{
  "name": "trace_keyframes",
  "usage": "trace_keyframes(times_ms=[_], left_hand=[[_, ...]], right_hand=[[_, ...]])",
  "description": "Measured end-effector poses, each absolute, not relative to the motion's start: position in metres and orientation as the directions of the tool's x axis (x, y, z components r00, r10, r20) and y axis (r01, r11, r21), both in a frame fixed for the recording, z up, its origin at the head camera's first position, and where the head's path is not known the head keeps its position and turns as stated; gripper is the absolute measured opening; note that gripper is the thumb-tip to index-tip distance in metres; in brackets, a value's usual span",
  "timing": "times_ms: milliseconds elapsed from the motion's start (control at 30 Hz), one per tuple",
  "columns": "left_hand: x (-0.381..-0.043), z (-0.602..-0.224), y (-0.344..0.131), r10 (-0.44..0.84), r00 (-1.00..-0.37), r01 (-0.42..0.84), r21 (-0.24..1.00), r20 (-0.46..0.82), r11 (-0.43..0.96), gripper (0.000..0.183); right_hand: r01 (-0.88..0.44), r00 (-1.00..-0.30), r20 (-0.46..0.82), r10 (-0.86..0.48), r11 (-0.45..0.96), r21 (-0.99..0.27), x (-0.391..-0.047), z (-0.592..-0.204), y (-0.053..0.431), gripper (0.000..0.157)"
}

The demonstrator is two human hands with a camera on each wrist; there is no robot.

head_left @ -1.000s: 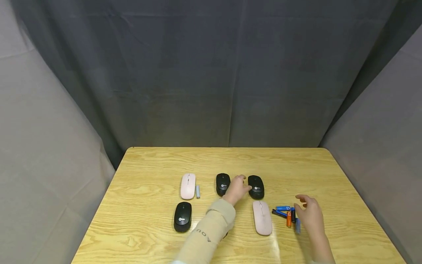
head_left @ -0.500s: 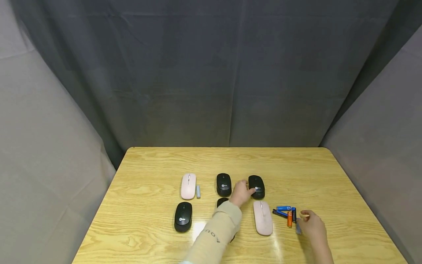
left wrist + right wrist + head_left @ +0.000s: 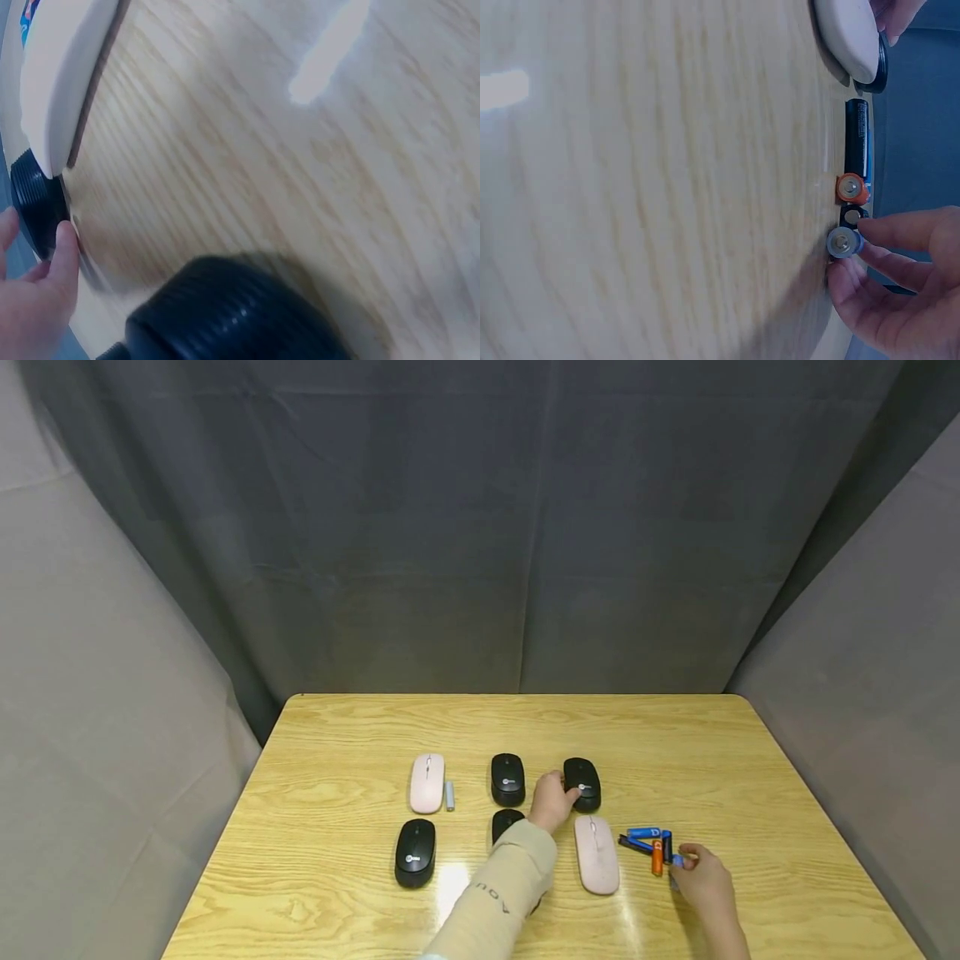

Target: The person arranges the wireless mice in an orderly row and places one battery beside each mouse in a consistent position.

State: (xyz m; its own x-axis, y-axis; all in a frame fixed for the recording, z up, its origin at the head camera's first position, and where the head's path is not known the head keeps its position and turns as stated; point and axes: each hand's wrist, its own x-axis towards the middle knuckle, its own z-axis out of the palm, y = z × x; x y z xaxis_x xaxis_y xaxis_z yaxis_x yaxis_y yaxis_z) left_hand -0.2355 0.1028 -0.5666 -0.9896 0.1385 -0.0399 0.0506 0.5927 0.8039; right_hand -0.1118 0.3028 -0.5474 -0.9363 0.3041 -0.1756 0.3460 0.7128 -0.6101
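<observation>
Near an orange battery (image 3: 657, 857), the right hand (image 3: 707, 883) is pinching a pale-blue cylindrical battery (image 3: 677, 860), only the right-wrist view showing its metal end (image 3: 843, 242). The left hand (image 3: 551, 802) is gripping a black mouse (image 3: 583, 779) with illegible white lettering.

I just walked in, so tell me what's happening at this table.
A person's left hand grips a black mouse on the table. The right hand pinches a grey-blue battery at the edge of a cluster that includes an orange battery. A pink mouse lies just nearer the person than the gripped one; more mice lie to the left.
</observation>
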Motion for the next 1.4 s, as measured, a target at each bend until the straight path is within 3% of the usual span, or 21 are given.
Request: trace_keyframes(times_ms=[467,833,1100,1400], left_hand=[[-0.232,-0.568,0.106,0.059,-0.998,0.011,0.864,-0.021,0.503,0.025],[-0.231,-0.569,0.107,0.052,-0.998,0.003,0.855,-0.028,0.518,0.023],[-0.232,-0.567,0.107,0.062,-0.997,-0.006,0.857,-0.044,0.515,0.027],[-0.232,-0.565,0.106,0.065,-0.997,0.006,0.856,-0.032,0.517,0.026]], right_hand=[[0.388,-0.913,-0.187,0.364,0.626,-0.677,-0.109,-0.555,0.305,0.035],[0.299,-0.88,-0.029,0.474,0.504,-0.81,-0.137,-0.529,0.296,0.035],[0.178,-0.91,0.06,0.41,0.518,-0.837,-0.177,-0.509,0.281,0.034],[0.089,-0.944,0.111,0.309,0.568,-0.818,-0.215,-0.522,0.274,0.032]])
